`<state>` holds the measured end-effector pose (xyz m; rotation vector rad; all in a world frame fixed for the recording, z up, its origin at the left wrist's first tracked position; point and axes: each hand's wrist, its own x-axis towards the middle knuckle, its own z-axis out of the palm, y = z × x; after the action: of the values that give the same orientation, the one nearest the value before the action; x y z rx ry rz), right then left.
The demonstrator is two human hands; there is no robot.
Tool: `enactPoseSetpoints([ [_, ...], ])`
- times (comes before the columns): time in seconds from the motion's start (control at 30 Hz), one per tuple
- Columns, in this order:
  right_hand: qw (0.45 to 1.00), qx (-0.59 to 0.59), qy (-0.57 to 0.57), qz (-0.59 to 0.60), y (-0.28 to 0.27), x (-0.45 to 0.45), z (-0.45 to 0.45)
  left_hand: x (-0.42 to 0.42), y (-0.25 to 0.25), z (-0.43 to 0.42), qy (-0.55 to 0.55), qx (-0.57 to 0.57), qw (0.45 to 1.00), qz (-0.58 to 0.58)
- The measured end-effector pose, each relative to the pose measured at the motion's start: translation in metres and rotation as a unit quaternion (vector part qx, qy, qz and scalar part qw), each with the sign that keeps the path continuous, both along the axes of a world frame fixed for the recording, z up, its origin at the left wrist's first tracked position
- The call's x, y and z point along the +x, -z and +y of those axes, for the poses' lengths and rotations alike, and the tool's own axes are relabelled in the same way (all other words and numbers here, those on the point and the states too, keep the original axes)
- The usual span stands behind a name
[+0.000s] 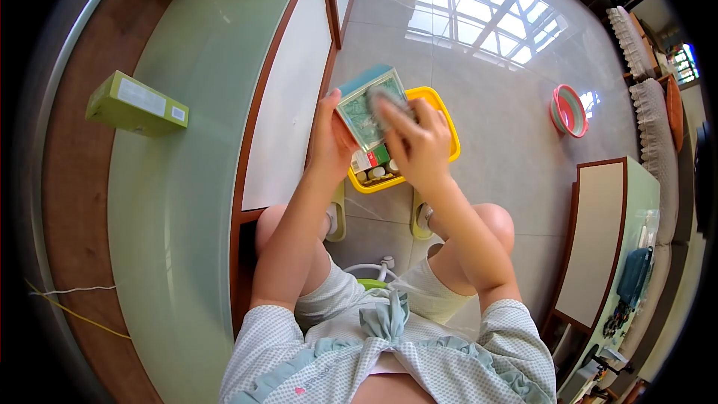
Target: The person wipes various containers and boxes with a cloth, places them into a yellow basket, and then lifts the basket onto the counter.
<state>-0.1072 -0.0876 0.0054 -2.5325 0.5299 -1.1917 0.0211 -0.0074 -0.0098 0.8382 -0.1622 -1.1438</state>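
A teal box with a pale-edged, patterned face [362,121] is tilted above a yellow-rimmed container [453,135]. Wrapped round the box's left side is my left hand [331,135]. My right hand [419,135] is closed on a dark grey object [390,100], blurred by motion, and presses it against or holds it just over the box's face. Inside the container, below the box, lie a red, white and green package [372,158] and several small bottles [377,173]. The rest of the container is hidden by my hands and the box.
On the pale green cabinet top [194,157] at the left stands a green box [138,105]. A pink and green basin [569,111] is on the tiled floor to the right. Nearer, at the right, is a low cabinet [591,239]. My slippered feet flank the container's near side.
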Motion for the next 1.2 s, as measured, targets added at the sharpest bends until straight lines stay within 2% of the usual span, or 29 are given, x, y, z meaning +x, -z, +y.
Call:
enactPoseSetpoints([
  [0.07, 0.995, 0.067, 0.066, -0.016, 0.004, 0.0, -0.008, -0.005, 0.0, -0.005, -0.005, 0.011, 1.0, 0.019],
  [0.17, 0.992, 0.108, 0.067, 0.002, 0.003, 0.002, -0.002, -0.011, 0.001, -0.007, -0.015, 0.024, 0.999, 0.04],
  [0.3, 0.996, -0.033, -0.083, 0.024, 0.008, 0.007, 0.014, -0.009, 0.011, 0.0, -0.006, 0.017, 0.999, 0.03],
  [0.33, 0.996, -0.037, -0.074, 0.042, 0.006, 0.006, 0.012, -0.009, 0.01, 0.001, -0.008, 0.006, 1.0, 0.028],
  [0.47, 0.996, 0.016, 0.083, 0.0, 0.002, 0.006, -0.011, -0.016, -0.002, -0.005, -0.056, 0.023, 0.998, -0.005],
  [0.57, 0.999, -0.008, 0.028, 0.019, 0.005, 0.008, 0.001, -0.015, 0.004, -0.006, -0.058, 0.012, 0.998, 0.01],
  [0.63, 0.997, -0.045, -0.064, 0.012, 0.01, 0.012, 0.013, -0.008, 0.012, -0.005, -0.048, -0.009, 0.998, 0.042],
  [0.7, 0.993, -0.071, -0.082, 0.051, 0.002, 0.013, 0.014, -0.002, 0.014, -0.002, -0.031, -0.037, 0.995, 0.085],
  [0.73, 0.996, -0.059, -0.047, 0.052, 0.0, 0.013, 0.011, -0.004, 0.008, -0.001, -0.039, 0.01, 0.996, 0.082],
  [0.8, 0.998, -0.038, 0.024, 0.054, -0.004, 0.012, -0.001, -0.004, 0.004, -0.005, -0.058, 0.0, 0.994, 0.088],
  [0.9, 0.997, -0.021, 0.065, 0.042, -0.005, 0.009, -0.01, -0.002, 0.0, -0.01, -0.076, -0.012, 0.992, 0.099],
  [0.97, 0.998, -0.04, -0.002, 0.046, 0.001, 0.012, -0.001, 0.0, 0.005, -0.01, -0.081, -0.022, 0.99, 0.114],
  [1.03, 0.994, -0.054, -0.076, 0.049, 0.006, 0.015, 0.012, 0.006, 0.016, -0.007, -0.029, -0.089, 0.989, 0.114],
  [1.07, 0.991, -0.073, -0.085, 0.077, 0.006, 0.014, 0.017, 0.008, 0.022, -0.005, -0.003, -0.122, 0.986, 0.115],
  [1.17, 0.993, -0.086, -0.072, 0.044, 0.002, 0.011, 0.01, 0.003, 0.01, -0.008, -0.057, -0.068, 0.995, 0.046],
  [1.2, 0.995, -0.076, -0.038, 0.051, 0.002, 0.008, 0.006, 0.001, 0.002, -0.007, -0.073, -0.07, 0.992, 0.08],
])
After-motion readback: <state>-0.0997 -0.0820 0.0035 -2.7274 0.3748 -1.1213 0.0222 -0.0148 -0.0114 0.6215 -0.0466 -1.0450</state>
